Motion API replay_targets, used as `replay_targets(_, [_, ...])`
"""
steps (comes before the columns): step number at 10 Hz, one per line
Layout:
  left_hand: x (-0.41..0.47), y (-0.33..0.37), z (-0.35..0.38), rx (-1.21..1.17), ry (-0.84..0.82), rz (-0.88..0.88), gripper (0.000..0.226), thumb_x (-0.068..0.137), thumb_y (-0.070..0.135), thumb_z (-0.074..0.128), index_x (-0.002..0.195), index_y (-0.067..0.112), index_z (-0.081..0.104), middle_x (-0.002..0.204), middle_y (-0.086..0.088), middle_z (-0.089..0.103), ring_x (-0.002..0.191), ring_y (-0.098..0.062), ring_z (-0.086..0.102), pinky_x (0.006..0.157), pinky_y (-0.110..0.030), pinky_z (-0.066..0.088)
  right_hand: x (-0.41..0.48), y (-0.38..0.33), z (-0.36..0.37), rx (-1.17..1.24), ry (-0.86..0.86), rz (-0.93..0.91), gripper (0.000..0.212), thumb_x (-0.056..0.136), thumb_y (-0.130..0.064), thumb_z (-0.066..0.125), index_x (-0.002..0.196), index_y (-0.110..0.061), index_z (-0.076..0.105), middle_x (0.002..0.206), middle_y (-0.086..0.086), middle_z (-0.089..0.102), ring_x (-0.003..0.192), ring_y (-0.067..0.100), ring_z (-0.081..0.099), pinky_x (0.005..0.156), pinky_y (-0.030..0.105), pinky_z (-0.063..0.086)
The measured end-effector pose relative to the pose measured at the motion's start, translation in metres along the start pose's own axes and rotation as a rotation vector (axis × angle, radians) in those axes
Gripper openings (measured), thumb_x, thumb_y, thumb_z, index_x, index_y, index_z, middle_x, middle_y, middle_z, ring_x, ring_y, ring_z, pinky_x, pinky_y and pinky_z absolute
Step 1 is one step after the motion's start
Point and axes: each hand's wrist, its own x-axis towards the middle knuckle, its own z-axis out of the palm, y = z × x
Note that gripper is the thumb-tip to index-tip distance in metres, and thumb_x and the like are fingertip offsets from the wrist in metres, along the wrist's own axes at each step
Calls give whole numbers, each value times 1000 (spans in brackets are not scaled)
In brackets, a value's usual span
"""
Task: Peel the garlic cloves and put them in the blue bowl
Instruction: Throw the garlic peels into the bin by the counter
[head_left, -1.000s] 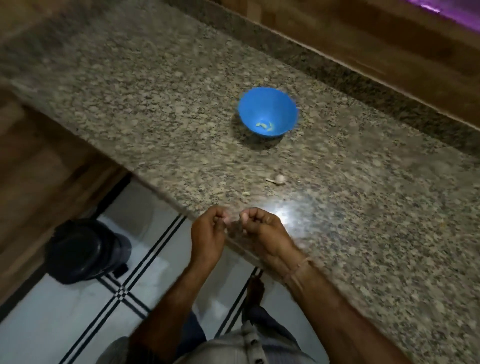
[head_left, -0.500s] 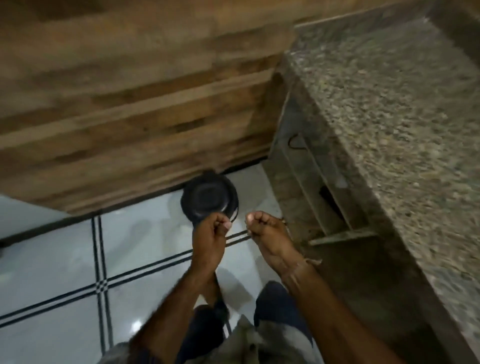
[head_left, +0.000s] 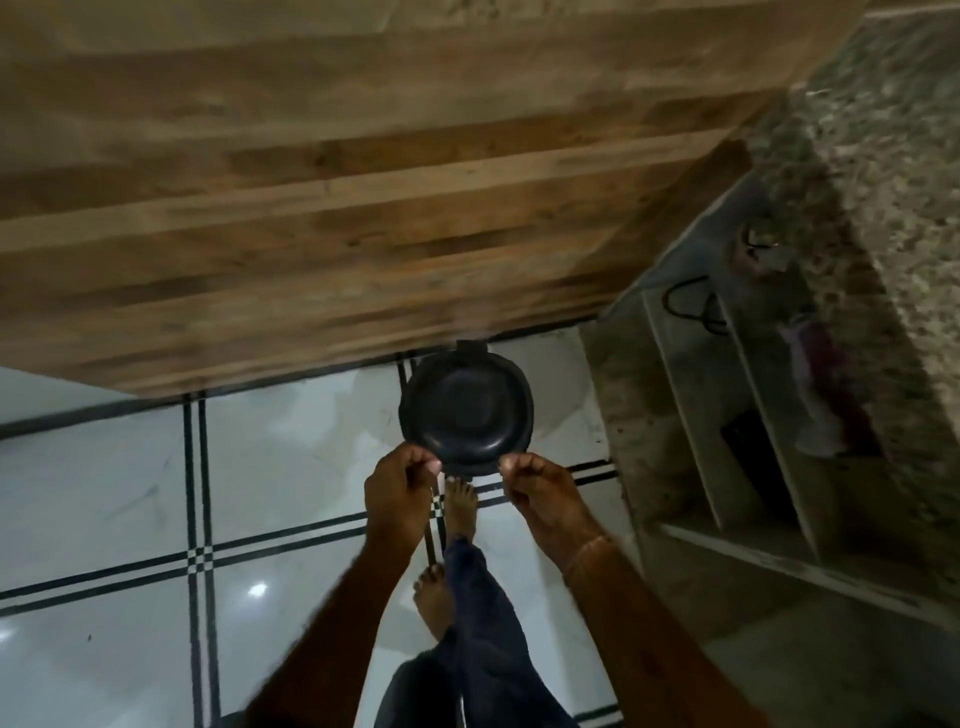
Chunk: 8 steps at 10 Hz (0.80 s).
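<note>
Both sets of fingers are curled in and pinched at the tips; whether anything sits between them cannot be told. The left hand (head_left: 397, 496) and right hand (head_left: 545, 496) hang apart, side by side, above the near rim of a round black lidded bin (head_left: 466, 413) standing on the glossy white tiled floor (head_left: 291, 467) with black lines. A bare foot (head_left: 460, 506) shows between the hands. Wood-grain panelling (head_left: 363, 182) rises behind, a speckled granite counter (head_left: 893, 171) at right. Neither garlic nor blue bowl is in view.
</note>
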Motion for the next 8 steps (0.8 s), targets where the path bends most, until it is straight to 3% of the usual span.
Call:
replay_targets(1, [48,-39,30,-41,-29,-164,18,100,11,63,84,18,67,80,7,66,73,-8,60,63,-16,41,53,23,2,-16,-15,89,24,101,8,55,82,-4,64,64,-1,68,63,8,66,61,18,56])
replay_targets(2, [93,-80,66,-147,-103,-365,21,96,14,69,76,23,70,80,-4,72,82,-30,70,77,-39,60,111,52,8,-12,-8,155,28,99,13,53,80,-3,65,62,-2,70,59,3,68,59,16,56])
replay_targets(3, [138,-110,101,-253,-121,-509,7,90,19,79,82,18,77,75,-10,74,78,-36,72,80,-45,63,182,82,15,24,45,241,31,97,15,56,75,-3,70,61,1,67,64,11,63,58,19,53])
replay_targets(4, [181,-125,131,-448,-57,-637,21,88,11,82,105,-2,76,81,-14,75,63,-27,70,59,-30,60,238,100,22,77,108,267,21,98,17,52,112,12,68,98,18,71,92,26,63,70,22,59])
replay_targets(5, [208,-131,157,-681,-97,-736,26,102,-3,56,127,-10,58,97,-19,69,69,-24,72,53,-26,60,272,104,22,134,104,274,39,106,10,40,143,18,44,135,32,55,133,47,52,107,46,47])
replay_targets(6, [219,-130,169,-756,-98,-767,41,106,-1,50,146,-3,48,122,-20,65,91,-27,66,56,-29,60,287,105,18,116,212,333,32,109,0,41,138,10,51,133,30,59,122,42,60,95,44,54])
replay_targets(7, [208,-110,181,-687,-132,-712,45,107,24,56,151,16,50,142,-17,58,119,-38,62,69,-33,54,284,109,34,-263,8,230,15,111,-13,39,114,-14,54,106,10,65,97,21,66,81,32,54])
replay_targets(8, [183,-90,184,-499,-174,-698,55,111,48,38,160,25,38,158,-13,46,142,-37,47,111,-47,45,250,73,53,288,168,339,24,111,-33,48,119,-14,61,114,11,66,114,22,61,104,38,48])
